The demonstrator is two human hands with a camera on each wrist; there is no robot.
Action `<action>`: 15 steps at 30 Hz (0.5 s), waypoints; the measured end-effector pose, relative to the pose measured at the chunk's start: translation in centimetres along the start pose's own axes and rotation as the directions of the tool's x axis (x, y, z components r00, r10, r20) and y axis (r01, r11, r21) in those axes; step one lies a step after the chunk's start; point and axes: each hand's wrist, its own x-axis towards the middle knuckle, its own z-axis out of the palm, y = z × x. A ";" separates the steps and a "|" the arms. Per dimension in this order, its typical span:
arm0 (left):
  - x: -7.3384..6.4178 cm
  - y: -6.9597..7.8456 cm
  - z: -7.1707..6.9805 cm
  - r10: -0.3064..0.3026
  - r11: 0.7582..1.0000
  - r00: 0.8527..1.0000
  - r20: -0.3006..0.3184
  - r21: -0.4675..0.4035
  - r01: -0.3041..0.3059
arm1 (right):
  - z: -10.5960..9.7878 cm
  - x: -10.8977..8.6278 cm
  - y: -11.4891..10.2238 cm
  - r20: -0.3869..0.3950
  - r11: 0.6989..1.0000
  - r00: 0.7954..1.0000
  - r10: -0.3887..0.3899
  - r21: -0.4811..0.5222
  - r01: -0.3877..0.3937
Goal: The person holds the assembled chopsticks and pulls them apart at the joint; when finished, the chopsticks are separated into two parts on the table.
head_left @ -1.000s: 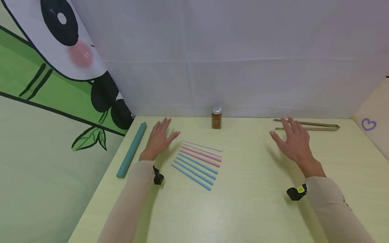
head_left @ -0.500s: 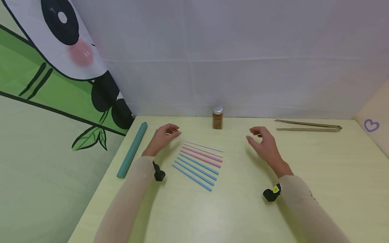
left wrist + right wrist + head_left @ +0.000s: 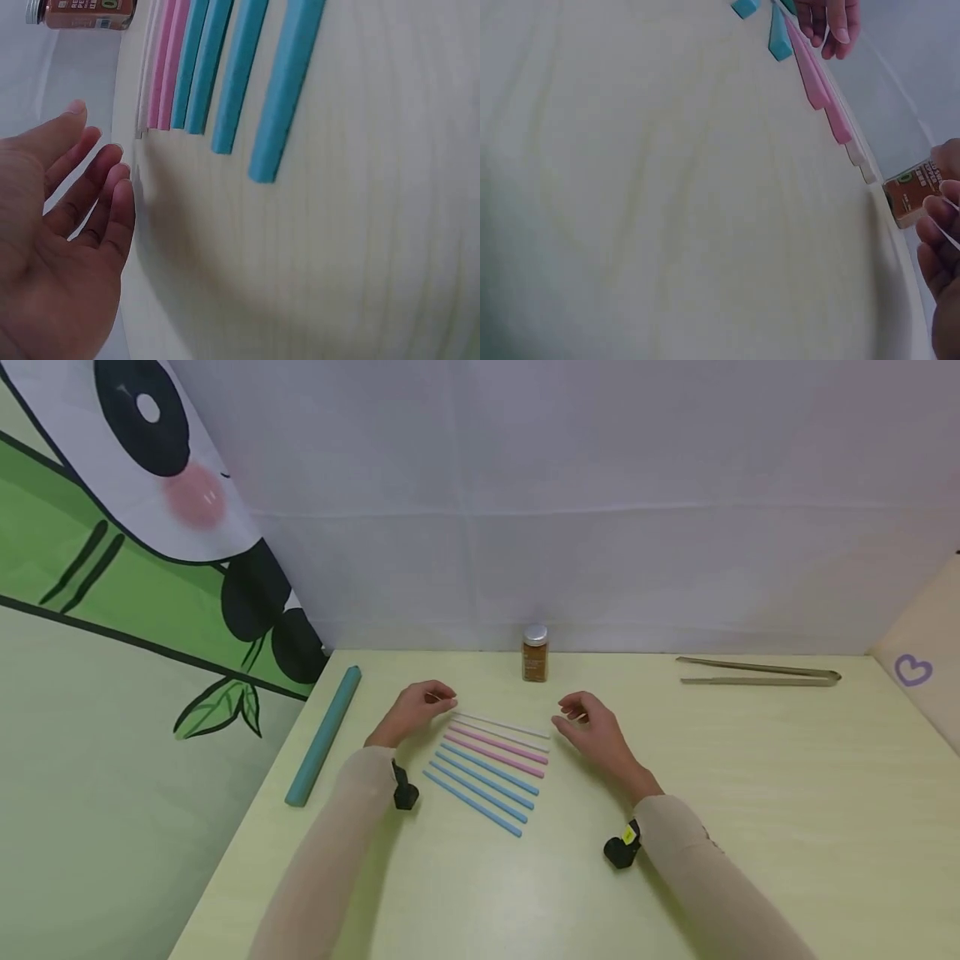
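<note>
On the pale table lies a row of slim sticks: two white sticks [image 3: 502, 724] at the back, two pink sticks [image 3: 498, 744], then several blue sticks [image 3: 472, 804] nearest me. My left hand [image 3: 415, 710] hovers at the left ends of the white sticks, fingers loosely bent. In the left wrist view, its thumb and fingers stand apart beside the stick ends, with nothing between them. Opposite, my right hand [image 3: 600, 735] hangs just past the right ends, fingers loosely curled and holding nothing. The right wrist view catches its fingers [image 3: 930, 255] at the edge.
Behind the row stands a small jar [image 3: 535, 662] with reddish-brown contents and a silver lid, close to the white cloth backdrop. Metal tongs [image 3: 757, 682] lie at the back right. A teal roll [image 3: 322, 739] lies along the table's left side.
My right hand has swept left from near the tongs to the sticks' right ends, its fingers curling loosely. My left hand has shifted slightly right and nearer, fingers bending. The sticks stay put.
</note>
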 end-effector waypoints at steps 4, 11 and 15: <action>0.2 0.3 0.4 -0.007 0.999 1.000 -0.004 0.039 0.007 | 1.1 -0.1 0.1 0.020 1.000 1.000 0.005 -0.012 -0.005; 0.6 -0.3 0.9 0.003 0.996 1.000 -0.006 0.084 -0.002 | 2.0 -0.2 0.4 0.051 0.998 0.998 0.021 -0.053 -0.018; 0.8 -0.6 1.0 0.036 0.994 0.999 -0.009 0.103 -0.034 | 2.2 0.0 0.5 0.066 0.994 0.998 0.019 -0.109 -0.012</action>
